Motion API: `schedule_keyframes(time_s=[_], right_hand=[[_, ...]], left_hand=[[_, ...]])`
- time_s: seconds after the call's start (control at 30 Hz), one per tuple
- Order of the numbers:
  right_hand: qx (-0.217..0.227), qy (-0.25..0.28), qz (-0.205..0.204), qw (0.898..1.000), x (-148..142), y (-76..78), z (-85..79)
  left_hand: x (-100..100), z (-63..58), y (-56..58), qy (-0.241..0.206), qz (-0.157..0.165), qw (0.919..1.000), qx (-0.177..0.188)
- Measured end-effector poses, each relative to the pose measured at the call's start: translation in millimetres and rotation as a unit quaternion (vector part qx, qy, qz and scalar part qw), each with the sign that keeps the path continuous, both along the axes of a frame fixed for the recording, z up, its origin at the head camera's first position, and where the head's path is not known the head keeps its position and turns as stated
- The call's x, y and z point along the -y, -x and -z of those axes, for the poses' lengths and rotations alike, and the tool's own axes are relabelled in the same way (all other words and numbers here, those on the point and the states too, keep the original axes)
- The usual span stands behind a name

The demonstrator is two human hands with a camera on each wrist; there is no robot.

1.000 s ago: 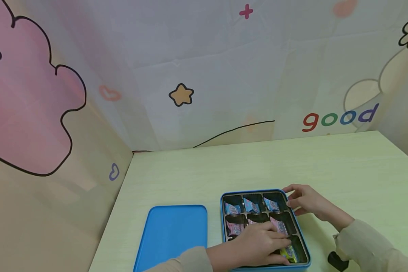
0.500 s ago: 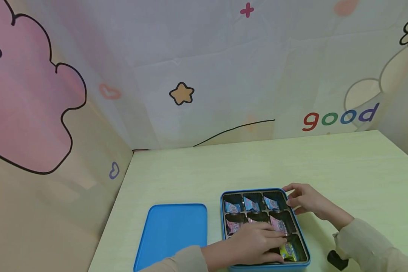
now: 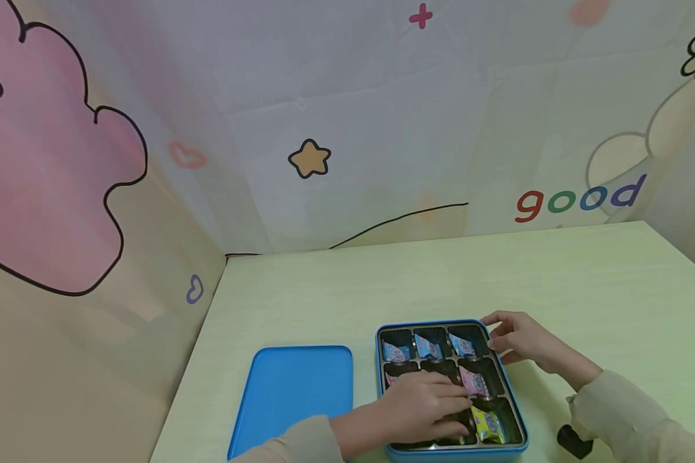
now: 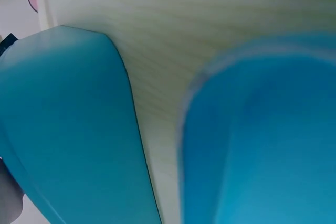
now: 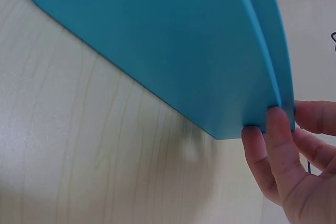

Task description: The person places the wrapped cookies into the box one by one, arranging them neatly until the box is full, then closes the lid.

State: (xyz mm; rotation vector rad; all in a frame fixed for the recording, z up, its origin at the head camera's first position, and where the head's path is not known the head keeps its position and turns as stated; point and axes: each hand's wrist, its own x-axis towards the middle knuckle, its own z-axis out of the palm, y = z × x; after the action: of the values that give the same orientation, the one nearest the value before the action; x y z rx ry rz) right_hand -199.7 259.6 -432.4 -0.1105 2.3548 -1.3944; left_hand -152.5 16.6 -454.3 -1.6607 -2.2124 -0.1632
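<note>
A blue box point(image 3: 457, 455) lined with a black compartment tray holds wrapped candies. Blue candies point(image 3: 428, 348) lie in the back row, a pink candy point(image 3: 473, 383) in the middle row, and a yellow candy point(image 3: 489, 424) at front right. My left hand point(image 3: 423, 408) reaches over the front and middle compartments with fingers extended, hiding those beneath. At the far right corner of the box, my right hand point(image 3: 518, 341) holds on. The right wrist view shows its fingertips point(image 5: 278, 121) against the blue wall, with the thumb and fingers around the corner.
The flat blue lid point(image 3: 301, 379) lies on the pale green table point(image 3: 417, 276), left of the box, under my left forearm. A patterned cloth backdrop point(image 3: 370, 128) stands behind the table. A small black object point(image 3: 574, 442) shows by the right sleeve.
My left hand has shifted leftward over the box, away from the front right compartment, uncovering the yellow candy there. My right hand stays at the corner.
</note>
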Motion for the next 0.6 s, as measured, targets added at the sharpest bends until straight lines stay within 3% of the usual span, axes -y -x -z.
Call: schedule_keyframes(time_s=[0.6], right_hand=[[0.0, -0.007, 0.0, 1.0, 2, -1.0, -1.9]], left_hand=[[31, -1.3, 3.3, -0.024, -0.032, 0.9992, -0.007]])
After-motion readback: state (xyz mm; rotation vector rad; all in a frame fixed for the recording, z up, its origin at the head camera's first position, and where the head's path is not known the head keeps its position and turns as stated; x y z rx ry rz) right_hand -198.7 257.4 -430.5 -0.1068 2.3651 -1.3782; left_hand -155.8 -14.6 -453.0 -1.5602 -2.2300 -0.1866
